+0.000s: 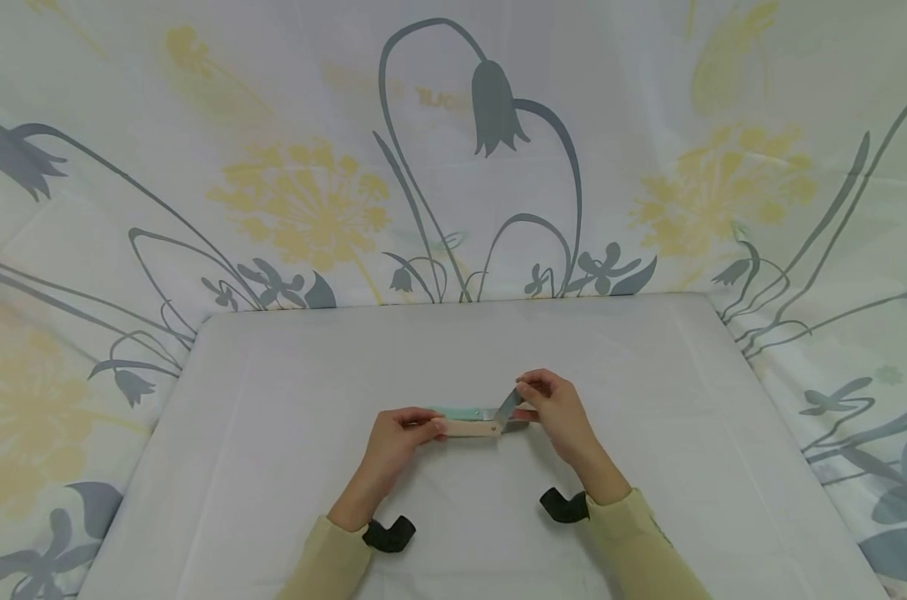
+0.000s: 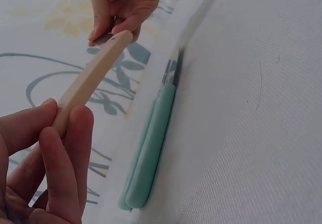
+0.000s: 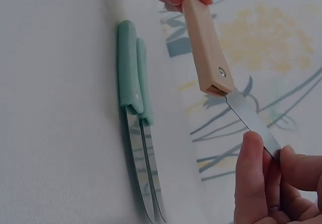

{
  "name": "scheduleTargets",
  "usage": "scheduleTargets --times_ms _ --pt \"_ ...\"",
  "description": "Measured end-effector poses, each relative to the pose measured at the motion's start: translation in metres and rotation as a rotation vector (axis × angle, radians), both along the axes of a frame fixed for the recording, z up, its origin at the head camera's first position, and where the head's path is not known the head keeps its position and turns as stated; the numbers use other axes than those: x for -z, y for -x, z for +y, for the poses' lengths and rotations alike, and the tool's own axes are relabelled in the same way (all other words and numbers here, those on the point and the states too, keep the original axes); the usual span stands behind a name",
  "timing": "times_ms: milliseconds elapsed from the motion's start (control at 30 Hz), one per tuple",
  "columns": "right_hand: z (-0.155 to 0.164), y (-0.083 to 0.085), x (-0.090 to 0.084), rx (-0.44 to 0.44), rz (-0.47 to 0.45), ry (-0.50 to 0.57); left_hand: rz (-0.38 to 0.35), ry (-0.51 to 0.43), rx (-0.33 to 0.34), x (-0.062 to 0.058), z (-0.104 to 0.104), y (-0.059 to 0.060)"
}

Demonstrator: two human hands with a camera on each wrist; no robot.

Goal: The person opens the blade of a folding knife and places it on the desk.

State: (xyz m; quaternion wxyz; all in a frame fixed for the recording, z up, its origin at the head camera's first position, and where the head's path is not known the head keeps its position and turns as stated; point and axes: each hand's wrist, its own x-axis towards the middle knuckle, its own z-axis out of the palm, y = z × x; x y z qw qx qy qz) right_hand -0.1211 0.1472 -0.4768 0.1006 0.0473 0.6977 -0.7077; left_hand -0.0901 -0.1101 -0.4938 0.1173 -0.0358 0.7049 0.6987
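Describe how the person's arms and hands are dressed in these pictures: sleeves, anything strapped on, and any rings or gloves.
Both hands, the left hand and the right hand, are bare: no gloves or rings show. Each forearm wears a long pale yellow-green sleeve, the left sleeve and the right sleeve, reaching the wrist. A small black curved mount sits at each cuff: left mount, right mount. No cables show.

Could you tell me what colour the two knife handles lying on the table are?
Mint green handles, clearest in the right wrist view.

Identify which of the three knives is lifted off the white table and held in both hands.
The wooden-handled folding knife: left hand grips its handle, right hand pinches its blade. The two mint-green-handled knives lie untouched.
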Motion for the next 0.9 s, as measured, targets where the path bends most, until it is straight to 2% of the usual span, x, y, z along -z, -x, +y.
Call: scheduleTargets --times_ms 233,433,667,900 --pt "-0.0001 -0.0006 0.0038 0.112 -0.029 0.165 -0.006 -0.01 -0.027 0.0017 0.0 0.0022" --pt "-0.0035 -0.0008 0.0038 0.197 -0.037 0.287 -0.023 0.018 -0.015 -0.0006 0.0006 0.003" --pt "-0.0049 -0.0009 0.0032 0.26 -0.038 0.358 -0.046 0.031 0.007 -0.0009 0.0011 0.0026" --pt "-0.0055 -0.0014 0.0021 0.272 -0.029 0.387 -0.037 0.032 0.047 0.0022 0.0006 0.0029"
